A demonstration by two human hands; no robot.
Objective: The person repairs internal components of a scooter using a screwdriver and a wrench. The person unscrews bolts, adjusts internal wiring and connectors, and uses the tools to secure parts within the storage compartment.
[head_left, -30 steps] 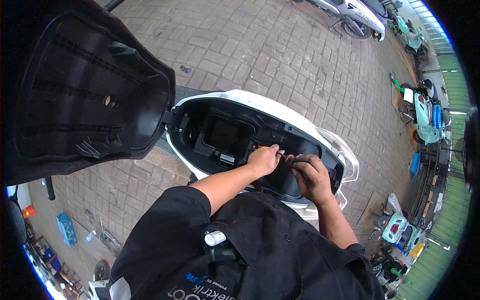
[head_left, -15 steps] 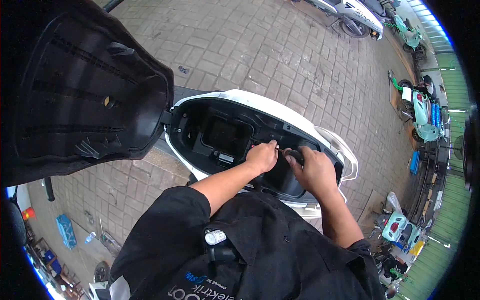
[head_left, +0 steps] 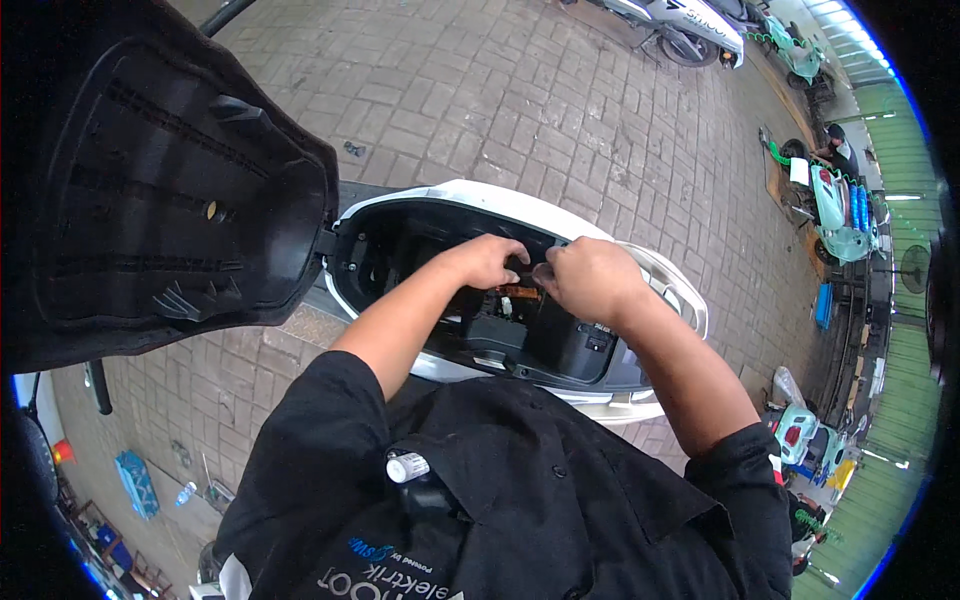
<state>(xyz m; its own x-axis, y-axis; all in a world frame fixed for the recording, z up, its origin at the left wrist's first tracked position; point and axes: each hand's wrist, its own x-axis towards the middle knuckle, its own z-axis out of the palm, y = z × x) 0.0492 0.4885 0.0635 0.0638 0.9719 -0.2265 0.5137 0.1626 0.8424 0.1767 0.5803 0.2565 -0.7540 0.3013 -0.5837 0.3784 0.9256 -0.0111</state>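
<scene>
My hands work inside the black storage compartment (head_left: 375, 215) of a white scooter (head_left: 480, 190). Its black seat (head_left: 140, 190) is tipped open at the left. My left hand (head_left: 488, 262) reaches over the middle of the compartment, thumb and forefinger curved and apart with nothing visible between them. Just right of it, at the far wall, my right hand (head_left: 592, 275) is closed; what its fingers grip is hidden. Below the hands lie an orange part (head_left: 517, 292) and a black box-shaped part (head_left: 500, 332). A dark block with a small label (head_left: 592, 345) sits at the right.
A cream grab rail (head_left: 690, 295) curves round the scooter's right end. Grey paving (head_left: 450, 120) surrounds it. Other scooters (head_left: 840, 215) stand along the right, with a person (head_left: 840, 150) beside one. A white-capped item (head_left: 407, 467) sticks out of my shirt pocket.
Both hands have moved away from me and leftward. A dark-handled tool with a thin shaft, visible earlier in my right hand, no longer shows. The orange part has come into sight.
</scene>
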